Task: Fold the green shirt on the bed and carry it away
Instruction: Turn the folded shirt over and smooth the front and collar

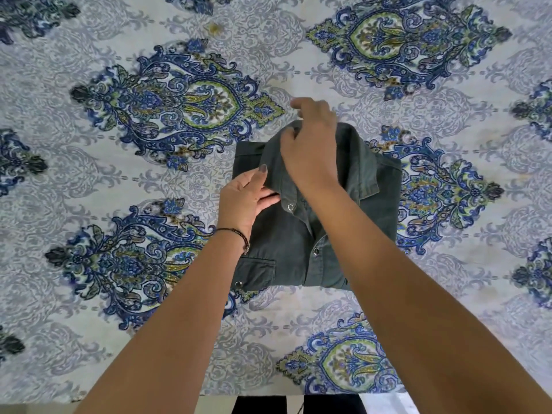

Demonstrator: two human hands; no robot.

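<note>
Head view: the green shirt lies folded into a neat square on the bed, near the middle of it. The front of the shirt faces up. The bed has a pale sheet with big blue and green swirls.

The left hand is on the left side of the collar. Its thumb lies on top of the collar tip and its fingers are under it, so it pinches the cloth. A dark bracelet sits on that wrist.

The right hand is at the far, back part of the collar. Its fingers curl down, and it seems to pinch the collar there, but the fingertips are mostly hidden.

A pocket and a shiny snap show on the shirt front.
</note>
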